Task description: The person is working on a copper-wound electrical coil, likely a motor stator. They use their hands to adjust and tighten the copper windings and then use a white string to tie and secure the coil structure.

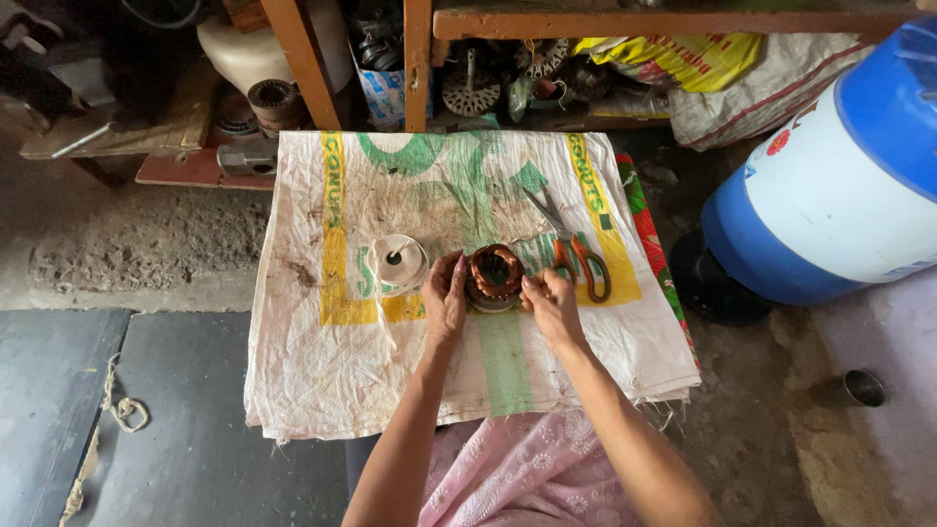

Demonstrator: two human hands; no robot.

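A round motor stator with copper-coloured windings [495, 273] rests on a white woven sack [332, 361] spread over a low surface. My left hand [444, 298] grips its left side, and my right hand [549, 303] grips its right side, fingertips on the coil's rim. A white spool of thread [398, 260] stands just left of my left hand. Orange-handled scissors [576, 249] lie just right of the stator, blades pointing away from me.
A large blue and white drum [839, 185] stands at the right. Wooden shelf legs [418, 63], motor parts and bags crowd the back. A small metal cup [863, 387] lies on the floor at right. A string [122, 410] lies on dark boards at left.
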